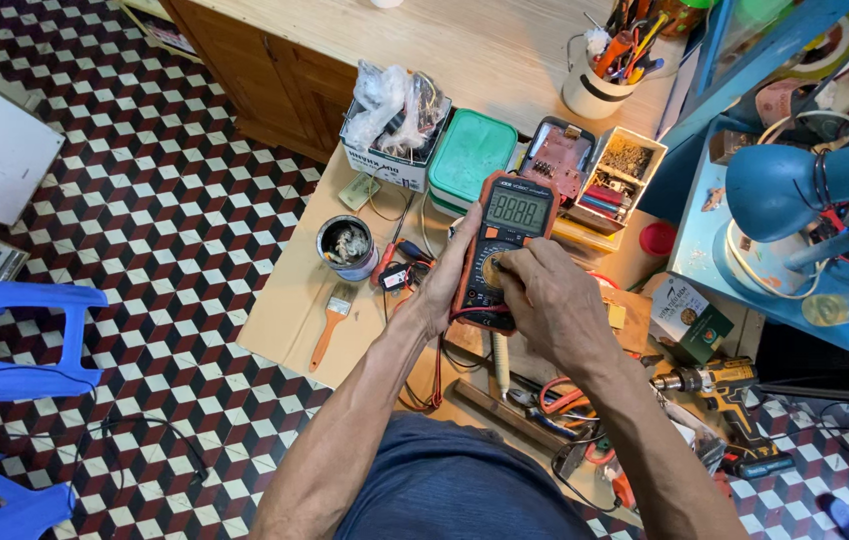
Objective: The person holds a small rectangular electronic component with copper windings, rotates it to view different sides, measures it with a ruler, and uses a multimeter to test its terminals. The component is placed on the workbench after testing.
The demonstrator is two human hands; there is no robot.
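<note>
While the left hand props the multimeter, right hand pinches its dial.

The multimeter is a handheld digital meter with an orange rubber casing around a dark front panel. It is held above the cluttered workbench, tilted so its face looks up toward the camera, with its top end pointing away. A greenish rectangular display sits near the top and shows lit digits. Below it lies the round selector dial, mostly covered by fingers. Red and black leads trail from its lower end
</note>
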